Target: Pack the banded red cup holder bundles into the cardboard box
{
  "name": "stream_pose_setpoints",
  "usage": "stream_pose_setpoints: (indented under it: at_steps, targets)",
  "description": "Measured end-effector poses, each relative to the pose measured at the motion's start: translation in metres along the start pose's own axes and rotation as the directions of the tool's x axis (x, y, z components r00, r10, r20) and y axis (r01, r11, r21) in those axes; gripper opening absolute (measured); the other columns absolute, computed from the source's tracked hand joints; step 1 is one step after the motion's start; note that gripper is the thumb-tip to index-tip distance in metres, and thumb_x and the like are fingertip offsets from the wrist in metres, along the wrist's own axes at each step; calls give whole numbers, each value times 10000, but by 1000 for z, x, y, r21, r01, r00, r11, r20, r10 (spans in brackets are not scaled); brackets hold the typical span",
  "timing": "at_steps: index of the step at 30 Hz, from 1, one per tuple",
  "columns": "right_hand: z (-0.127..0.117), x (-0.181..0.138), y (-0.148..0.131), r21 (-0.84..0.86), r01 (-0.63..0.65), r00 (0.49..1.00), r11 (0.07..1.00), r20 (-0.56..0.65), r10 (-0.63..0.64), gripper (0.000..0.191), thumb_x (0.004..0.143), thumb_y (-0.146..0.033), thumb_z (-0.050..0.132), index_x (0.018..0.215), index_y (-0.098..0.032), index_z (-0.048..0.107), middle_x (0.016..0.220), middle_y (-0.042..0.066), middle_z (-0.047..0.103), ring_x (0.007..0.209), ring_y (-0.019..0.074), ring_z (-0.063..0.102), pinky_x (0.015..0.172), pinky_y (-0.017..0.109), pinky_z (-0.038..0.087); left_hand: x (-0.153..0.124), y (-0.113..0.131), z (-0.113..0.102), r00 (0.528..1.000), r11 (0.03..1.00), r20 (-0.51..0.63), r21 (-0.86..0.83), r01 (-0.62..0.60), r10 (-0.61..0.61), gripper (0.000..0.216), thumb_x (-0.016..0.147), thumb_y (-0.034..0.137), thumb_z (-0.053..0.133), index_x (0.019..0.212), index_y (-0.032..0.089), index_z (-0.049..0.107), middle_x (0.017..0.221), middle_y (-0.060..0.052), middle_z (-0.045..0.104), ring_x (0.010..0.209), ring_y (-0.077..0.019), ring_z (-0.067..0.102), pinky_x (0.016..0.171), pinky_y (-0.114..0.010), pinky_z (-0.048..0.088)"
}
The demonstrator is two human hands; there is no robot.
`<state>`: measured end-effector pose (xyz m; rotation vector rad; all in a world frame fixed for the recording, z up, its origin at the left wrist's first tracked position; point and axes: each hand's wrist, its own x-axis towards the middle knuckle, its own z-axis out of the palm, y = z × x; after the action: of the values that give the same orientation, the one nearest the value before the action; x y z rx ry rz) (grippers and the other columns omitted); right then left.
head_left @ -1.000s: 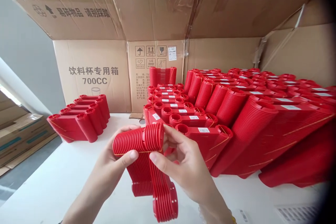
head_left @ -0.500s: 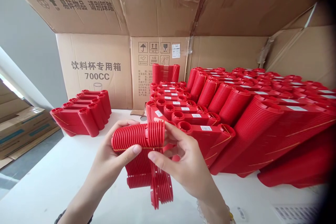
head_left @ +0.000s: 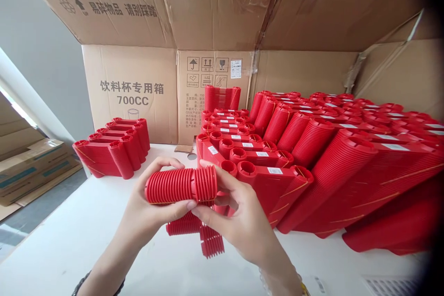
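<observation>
Between my two hands, above the white table, is a bundle of nested red plastic pieces with ribbed, tube-like ends. Its upper tube lies sideways, and a thin rubber band runs along its lower edge. My left hand wraps the left part, thumb in front and fingers behind. Around the right part closes my right hand, its thumb tip near the left thumb. A seam shows between the longer left portion and the shorter right portion. The lower tube hangs below, partly hidden by the hands.
Rows of banded red stacks with white labels fill the right side, close to my right hand. A smaller group of red stacks stands at the left. An opened cardboard box forms a wall behind. Other cartons lie beyond the table's left edge.
The shorter right portion now lies closer in line with the left one; its lower end has swung up. The thumbs have come together. The camera view has shifted slightly.
</observation>
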<state>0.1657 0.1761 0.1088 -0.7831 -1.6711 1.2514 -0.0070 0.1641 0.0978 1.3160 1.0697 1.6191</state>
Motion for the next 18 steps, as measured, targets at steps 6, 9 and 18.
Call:
stream_pose_setpoints:
  at_steps: [6, 9, 18]
  targets:
    - [1, -2, 2, -96, 74, 997, 993, 0, -75, 541, 817, -263, 733, 1331, -213, 568, 1104, 40, 723, 920, 201, 703, 832, 331, 606, 0, 1, -3, 999, 1000, 42, -16, 0, 1, 452, 530, 234, 895, 890, 225, 621, 811, 0, 632, 603, -133, 596, 489, -179, 485]
    - [6, -2, 8, -164, 117, 989, 979, -65, -129, 575, 838, -305, 725, 1373, -218, 535, 1114, 60, 714, 911, 213, 701, 830, 346, 601, 0, -2, -5, 999, 1000, 52, -6, -8, 8, 455, 527, 185, 889, 895, 223, 623, 825, 0, 628, 624, -139, 611, 504, -177, 500]
    - [-2, -2, 8, -281, 233, 966, 931, -42, -255, 614, 877, -387, 692, 1446, -296, 477, 1123, 66, 617, 1030, 209, 627, 938, 375, 555, 0, -6, -3, 999, 999, -23, 0, -41, 41, 473, 506, 197, 909, 883, 221, 625, 834, 6, 627, 624, -141, 621, 503, -186, 524]
